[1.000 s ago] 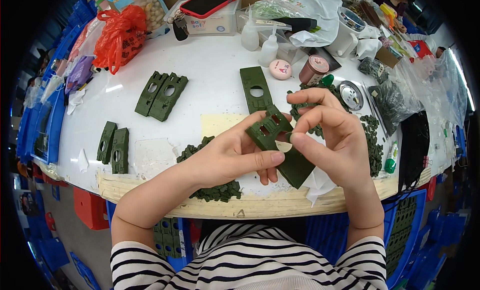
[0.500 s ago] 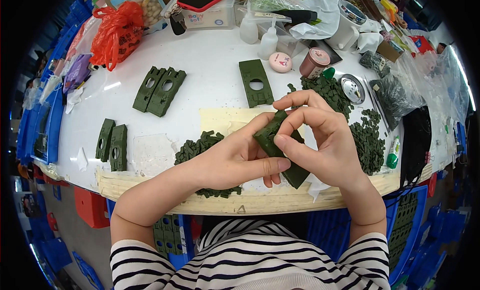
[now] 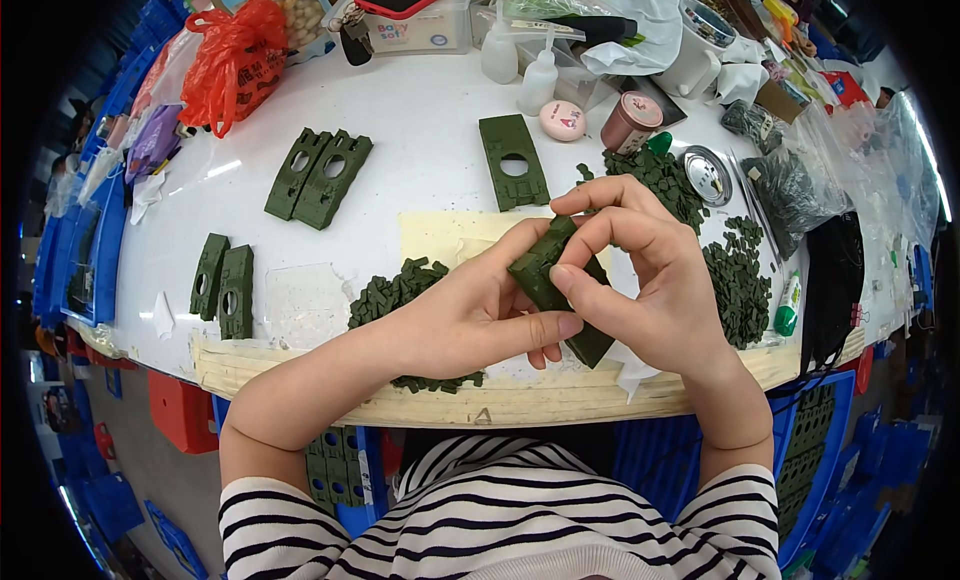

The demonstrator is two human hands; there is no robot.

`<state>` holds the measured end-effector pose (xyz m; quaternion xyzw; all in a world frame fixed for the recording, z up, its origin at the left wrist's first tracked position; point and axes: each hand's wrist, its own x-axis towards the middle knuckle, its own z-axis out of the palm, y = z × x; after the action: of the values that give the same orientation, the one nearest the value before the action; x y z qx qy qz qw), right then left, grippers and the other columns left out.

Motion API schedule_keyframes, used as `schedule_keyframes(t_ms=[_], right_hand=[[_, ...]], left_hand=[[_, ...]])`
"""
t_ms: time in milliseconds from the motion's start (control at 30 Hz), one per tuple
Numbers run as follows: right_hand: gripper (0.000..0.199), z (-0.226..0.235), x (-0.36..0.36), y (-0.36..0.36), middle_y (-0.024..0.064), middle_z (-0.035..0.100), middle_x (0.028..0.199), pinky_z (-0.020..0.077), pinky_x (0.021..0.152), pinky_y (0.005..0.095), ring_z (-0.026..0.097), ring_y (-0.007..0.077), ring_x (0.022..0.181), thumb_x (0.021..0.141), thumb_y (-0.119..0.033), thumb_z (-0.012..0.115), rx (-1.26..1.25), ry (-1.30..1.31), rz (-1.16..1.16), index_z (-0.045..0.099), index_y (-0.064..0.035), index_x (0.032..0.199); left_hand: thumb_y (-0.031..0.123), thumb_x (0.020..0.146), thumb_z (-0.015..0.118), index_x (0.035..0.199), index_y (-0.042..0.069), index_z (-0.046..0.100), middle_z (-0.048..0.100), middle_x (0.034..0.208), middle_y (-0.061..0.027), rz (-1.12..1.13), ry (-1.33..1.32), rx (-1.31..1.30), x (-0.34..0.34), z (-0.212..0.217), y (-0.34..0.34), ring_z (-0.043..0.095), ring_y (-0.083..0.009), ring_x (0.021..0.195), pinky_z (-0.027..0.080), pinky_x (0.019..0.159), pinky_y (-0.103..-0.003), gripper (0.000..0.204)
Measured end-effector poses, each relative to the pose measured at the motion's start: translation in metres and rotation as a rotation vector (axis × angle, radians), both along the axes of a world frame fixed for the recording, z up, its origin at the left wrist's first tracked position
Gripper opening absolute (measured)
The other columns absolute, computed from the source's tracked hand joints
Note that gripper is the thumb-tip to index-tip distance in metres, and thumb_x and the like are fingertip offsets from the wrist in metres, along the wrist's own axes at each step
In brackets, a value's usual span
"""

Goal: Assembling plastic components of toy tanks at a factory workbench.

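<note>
My left hand (image 3: 480, 315) holds a dark green plastic toy tank hull (image 3: 590, 346) at a tilt over the table's near edge, its thumb along the near side. My right hand (image 3: 655, 285) has its thumb and index finger pinched against the upper part of this hull. Whether a small piece sits between those fingertips is hidden. Below my left wrist lies a heap of small green plastic pieces (image 3: 392, 298). More such pieces form a pile (image 3: 735, 300) right of my right hand and another pile (image 3: 660, 185) behind it.
A single hull (image 3: 510, 145) lies beyond my hands; a pair of hulls (image 3: 335, 185) and two narrower ones (image 3: 237, 290) lie left. Behind stand squeeze bottles (image 3: 538, 80), a pink tin (image 3: 630, 123) and a red bag (image 3: 235, 65). A glue bottle (image 3: 788, 305) lies right.
Both hands keep nearly the same hold on the hull. Its lower end has shifted slightly upward, and the view has moved a little.
</note>
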<state>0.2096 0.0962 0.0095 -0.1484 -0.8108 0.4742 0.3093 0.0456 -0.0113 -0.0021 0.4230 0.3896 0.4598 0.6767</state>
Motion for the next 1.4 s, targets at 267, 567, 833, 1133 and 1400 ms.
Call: schedule_keyframes(t_ms=[267, 567, 833, 1133, 1400], right_hand=[[0.011, 0.000, -0.001, -0.001, 0.0135, 0.060, 0.103, 0.0451, 0.085, 0.0331, 0.058, 0.0226, 0.100, 0.073, -0.009, 0.072, 0.016, 0.010, 0.001, 0.063, -0.0029, 0.075], [0.011, 0.004, 0.001, 0.000, 0.0121, 0.060, 0.098, 0.0454, 0.083, 0.0312, 0.058, 0.0198, 0.097, 0.078, -0.008, 0.070, 0.019, 0.024, 0.022, 0.060, -0.0020, 0.078], [0.017, 0.015, 0.007, 0.010, 0.0039, 0.057, 0.095, 0.0471, 0.077, 0.0231, 0.055, 0.0086, 0.089, 0.099, -0.016, 0.054, -0.383, 0.106, 0.132, 0.053, -0.0001, 0.103], [0.060, 0.025, 0.016, 0.028, 0.0052, 0.056, 0.096, 0.0476, 0.079, 0.0321, 0.055, 0.0190, 0.084, 0.069, -0.018, 0.083, 0.204, -0.005, 0.300, 0.056, -0.0033, 0.122], [0.059, 0.014, 0.019, 0.031, 0.0047, 0.058, 0.093, 0.0482, 0.081, 0.0285, 0.056, 0.0151, 0.083, 0.066, -0.019, 0.086, 0.226, 0.153, 0.083, 0.057, -0.0016, 0.114]], left_hand=[[0.016, 0.093, 0.064, 0.134, 0.002, 0.029, 0.056, 0.099, -0.0064, 0.007, 0.045, 0.010, 0.001, 0.001, 0.000, 0.062, -0.0111, 0.077, 0.053, 0.065, -0.025, 0.056], [0.015, 0.092, 0.064, 0.137, 0.001, 0.028, 0.057, 0.102, -0.0074, -0.046, -0.002, -0.013, -0.002, 0.000, 0.000, 0.062, -0.0118, 0.077, 0.053, 0.065, -0.026, 0.059], [0.050, 0.102, 0.034, 0.135, 0.001, 0.045, 0.059, 0.110, -0.0102, -0.057, -0.145, 0.026, -0.010, -0.013, 0.002, 0.062, -0.0176, 0.095, 0.052, 0.081, -0.032, 0.060], [0.055, 0.100, 0.028, 0.131, -0.005, 0.047, 0.062, 0.101, -0.0130, -0.049, -0.332, -0.085, -0.013, -0.005, 0.005, 0.063, -0.0216, 0.087, 0.052, 0.074, -0.033, 0.070], [0.020, 0.094, 0.059, 0.141, 0.000, 0.034, 0.058, 0.115, -0.0171, 0.174, -0.101, -0.017, -0.011, -0.011, 0.009, 0.067, -0.0276, 0.090, 0.057, 0.074, -0.038, 0.057]])
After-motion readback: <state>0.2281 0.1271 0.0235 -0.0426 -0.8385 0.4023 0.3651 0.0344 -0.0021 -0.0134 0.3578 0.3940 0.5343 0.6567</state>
